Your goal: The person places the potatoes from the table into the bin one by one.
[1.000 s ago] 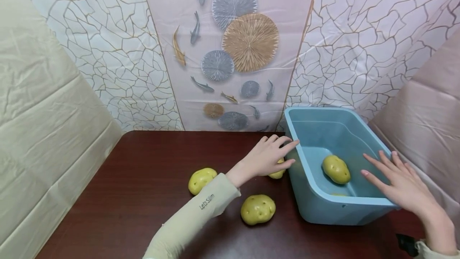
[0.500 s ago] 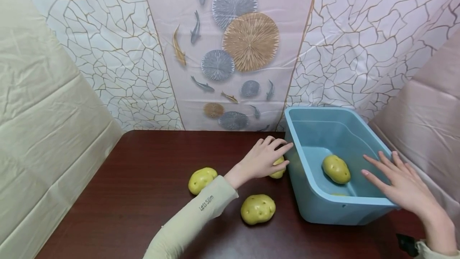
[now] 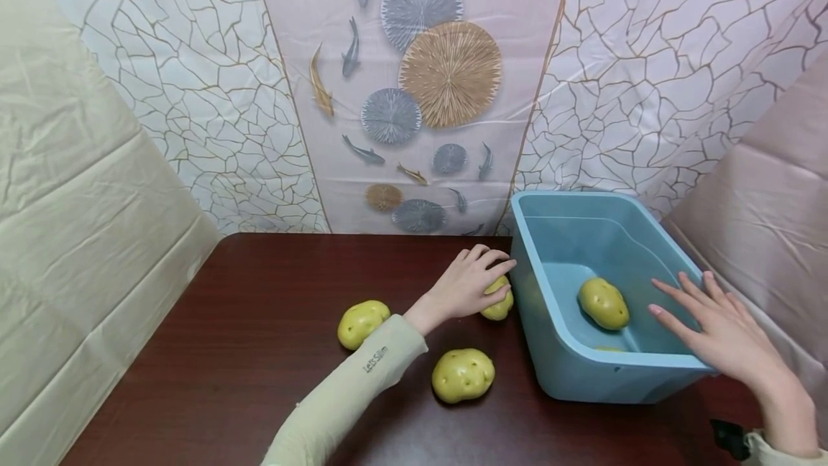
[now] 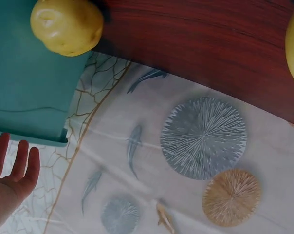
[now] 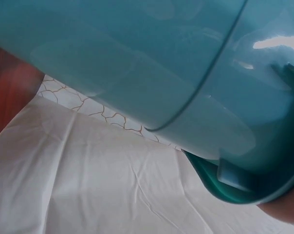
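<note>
My left hand (image 3: 480, 280) lies over a yellow potato (image 3: 499, 303) on the dark wooden table (image 3: 259, 322), right against the left wall of a blue plastic tub (image 3: 621, 362). Its fingers curl over the top and the thumb lies along the near side. In the left wrist view that potato (image 4: 66, 24) touches the tub (image 4: 25, 83); my fingers are out of frame. My right hand (image 3: 708, 322) rests flat, fingers straight and spread, on the tub's near right rim. One potato (image 3: 603, 303) lies inside the tub. The right wrist view shows only the tub wall (image 5: 137, 58).
Two more potatoes lie on the table: one (image 3: 362, 323) to the left of my forearm, one (image 3: 463, 375) near the front beside the tub. Patterned sheets wall in the table at the back and both sides. A small black object (image 3: 731, 439) sits at the front right.
My left hand has drawn back from the tub's rim and come down onto the potato beside it, fingers curling over it. The right hand and the tub have stayed put.
</note>
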{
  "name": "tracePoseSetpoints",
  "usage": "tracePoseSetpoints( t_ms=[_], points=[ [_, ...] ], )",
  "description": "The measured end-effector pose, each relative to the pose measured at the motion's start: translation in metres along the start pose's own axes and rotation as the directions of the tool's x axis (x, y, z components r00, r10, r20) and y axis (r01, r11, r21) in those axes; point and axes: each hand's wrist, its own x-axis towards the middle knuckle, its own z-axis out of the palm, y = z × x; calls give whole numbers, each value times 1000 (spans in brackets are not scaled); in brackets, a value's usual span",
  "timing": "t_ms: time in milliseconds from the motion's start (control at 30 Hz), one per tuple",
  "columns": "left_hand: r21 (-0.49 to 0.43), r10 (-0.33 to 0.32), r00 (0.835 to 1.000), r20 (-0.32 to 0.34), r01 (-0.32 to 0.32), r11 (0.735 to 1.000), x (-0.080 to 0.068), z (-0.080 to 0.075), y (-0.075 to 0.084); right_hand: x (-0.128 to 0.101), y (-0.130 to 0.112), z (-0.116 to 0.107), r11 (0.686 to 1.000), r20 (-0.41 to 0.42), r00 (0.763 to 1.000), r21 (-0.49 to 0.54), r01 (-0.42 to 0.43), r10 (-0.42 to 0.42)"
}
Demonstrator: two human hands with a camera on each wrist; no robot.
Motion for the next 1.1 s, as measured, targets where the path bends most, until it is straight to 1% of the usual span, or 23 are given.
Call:
tracePoseSetpoints(
  t_ms=[200, 367, 600, 933, 1100],
  points=[
    [52, 11, 1000, -13, -11, 999, 0, 8, -3, 0, 0, 0, 1000, -6, 1000, 2, 4, -4],
    [84, 17, 1000, 5, -17, 996, 0, 18, -4, 1, 0, 0, 1000, -10, 1000, 3, 6, -6],
    [117, 19, 999, 27, -22, 993, 3, 28, -3, 0, 1, 1, 1000, -9, 1000, 3, 4, -4],
    [153, -24, 997, 78, 12, 988, 3, 39, -5, 1, 2, 1, 1000, -8, 1000, 7, 10, -9],
    [135, -45, 994, 101, 31, 990, 2, 45, -7, 1, 2, 1, 1000, -7, 1000, 9, 7, -7]
  ],
)
